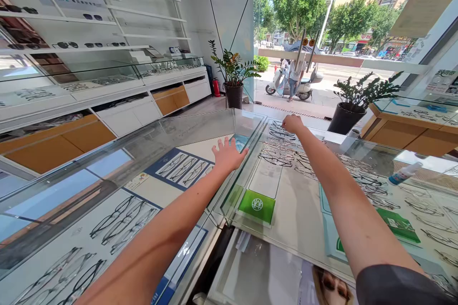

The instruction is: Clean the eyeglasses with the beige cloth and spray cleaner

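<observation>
Both my arms stretch out over glass display counters full of eyeglass frames. My left hand (228, 153) lies flat with fingers spread on the glass top of the left counter (118, 171), near its right edge. My right hand (292, 124) reaches far forward over the right counter (296, 209), knuckles up and fingers curled down onto the glass above rows of spectacles (282, 150). Whether it holds anything is hidden.
A small spray bottle (404, 173) lies on the right counter. A green sign (256, 205) sits under the glass. Potted plants (234, 76) (352, 100) flank the open doorway, where a person stands by a scooter (295, 81). Wall shelves with sunglasses (64, 45) line the left.
</observation>
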`<act>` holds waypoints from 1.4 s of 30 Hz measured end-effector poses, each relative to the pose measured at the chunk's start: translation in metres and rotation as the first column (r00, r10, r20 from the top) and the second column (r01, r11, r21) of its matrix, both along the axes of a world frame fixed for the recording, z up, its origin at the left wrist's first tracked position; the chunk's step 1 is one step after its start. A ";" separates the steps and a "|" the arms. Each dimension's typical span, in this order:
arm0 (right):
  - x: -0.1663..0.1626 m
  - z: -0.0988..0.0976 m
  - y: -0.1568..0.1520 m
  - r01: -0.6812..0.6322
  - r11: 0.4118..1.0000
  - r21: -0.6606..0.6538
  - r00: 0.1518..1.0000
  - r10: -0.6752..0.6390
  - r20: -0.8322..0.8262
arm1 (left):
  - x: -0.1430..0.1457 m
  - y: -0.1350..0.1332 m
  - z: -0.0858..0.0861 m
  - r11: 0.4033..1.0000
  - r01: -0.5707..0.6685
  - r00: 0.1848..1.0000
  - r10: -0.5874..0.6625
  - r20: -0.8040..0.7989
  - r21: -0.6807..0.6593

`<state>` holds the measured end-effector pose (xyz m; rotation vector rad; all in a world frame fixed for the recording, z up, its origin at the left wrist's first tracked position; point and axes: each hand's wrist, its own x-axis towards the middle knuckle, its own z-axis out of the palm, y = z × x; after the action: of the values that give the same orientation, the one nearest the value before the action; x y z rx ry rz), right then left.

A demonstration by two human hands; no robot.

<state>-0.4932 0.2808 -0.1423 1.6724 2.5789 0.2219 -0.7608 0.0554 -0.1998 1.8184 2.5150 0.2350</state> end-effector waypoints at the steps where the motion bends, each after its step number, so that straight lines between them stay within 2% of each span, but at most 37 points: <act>1: 0.000 0.000 0.000 -0.002 1.000 -0.001 1.000 0.002 -0.005 | 0.000 0.000 -0.001 1.000 0.002 1.000 -0.002 0.003 0.001; 9: -0.001 0.000 -0.003 0.051 0.998 -0.021 0.998 -0.052 -0.046 | 0.000 0.001 0.000 1.000 0.007 1.000 -0.007 0.014 0.005; 14: -0.002 0.003 -0.015 0.077 0.997 -0.018 0.989 -0.079 -0.122 | -0.003 0.003 -0.004 1.000 0.007 1.000 -0.007 0.016 0.016; 18: 0.005 0.023 -0.039 0.072 0.997 0.012 0.971 -0.067 -0.228 | -0.004 0.005 -0.005 1.000 0.007 1.000 -0.007 0.008 0.022; 21: 0.015 0.046 -0.074 0.045 0.997 0.059 0.950 -0.025 -0.310 | -0.003 0.005 -0.003 1.000 0.007 1.000 -0.007 0.005 0.013; 24: 0.035 0.063 -0.136 -0.014 0.994 0.105 0.933 0.051 -0.355 | -0.002 0.005 0.000 1.000 0.017 1.000 -0.017 -0.002 0.012; 26: 0.056 0.066 -0.195 -0.091 0.989 0.113 0.922 0.127 -0.367 | -0.002 0.007 -0.001 1.000 0.019 1.000 -0.019 -0.007 0.022; 28: 0.084 0.063 -0.270 -0.248 0.964 0.099 0.866 0.266 -0.424 | -0.003 0.009 -0.001 0.999 0.018 1.000 -0.018 -0.004 0.033; 29: 0.100 0.060 -0.311 -0.302 0.952 0.056 0.841 0.294 -0.455 | -0.003 0.011 -0.002 0.999 0.018 1.000 -0.018 0.001 0.040; 32: 0.148 0.046 -0.441 -0.391 0.904 -0.172 0.813 0.252 -0.526 | -0.003 0.014 0.001 0.999 0.022 1.000 -0.022 0.011 0.042; 34: 0.175 0.030 -0.520 -0.340 0.899 -0.275 0.833 0.153 -0.531 | 0.000 0.012 0.006 0.999 0.028 1.000 -0.028 -0.012 0.033; 37: 0.204 -0.010 -0.606 -0.221 0.949 -0.225 0.849 0.073 -0.523 | 0.011 0.001 0.017 0.999 0.023 0.997 -0.021 -0.068 0.025; 39: 0.215 -0.047 -0.638 -0.075 0.994 -0.074 0.874 0.030 -0.484 | 0.022 -0.009 0.027 1.000 0.019 0.996 -0.017 -0.092 0.018; 41: 0.219 -0.082 -0.650 0.062 0.993 0.103 0.887 -0.008 -0.462 | 0.032 -0.017 0.039 0.999 0.027 0.995 -0.029 -0.098 -0.021; 42: 0.219 -0.096 -0.651 0.087 0.982 0.170 0.898 -0.003 -0.440 | 0.036 -0.021 0.046 0.998 0.044 0.994 -0.049 -0.094 -0.052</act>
<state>-0.2739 -0.3701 -0.2385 2.0534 2.9064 0.0917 -0.7246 0.0348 -0.1537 1.9106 2.5121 0.0855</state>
